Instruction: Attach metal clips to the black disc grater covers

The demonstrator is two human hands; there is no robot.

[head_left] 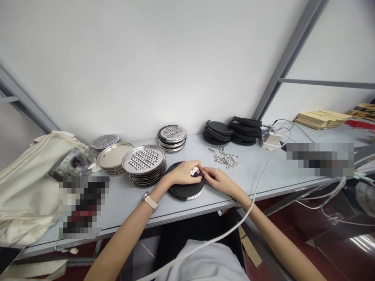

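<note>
In front of me lies a round black disc (pixel 187 191) with a silver rim showing along its right edge. My left hand (pixel 186 173) rests over the disc, thumb and fingers closed near its right edge. A bit of white material (pixel 194 171) shows between those fingers; what it is I cannot tell. My right hand (pixel 218 180) pinches at the same edge, its fingertips on a small metal ring (pixel 204 180) that is mostly hidden. Just beyond lie loose metal clasps and rings (pixel 225 159). Left of the disc stands a stack of round metal graters (pixel 146 160).
Pale round plates (pixel 115 156) and more graters (pixel 172 134) stand toward the wall. Black discs (pixel 218 130) and black rims (pixel 245 128) are piled at the back right. A white cable (pixel 260 183) crosses before my right arm. Cream fabric (pixel 38 183) covers the left end.
</note>
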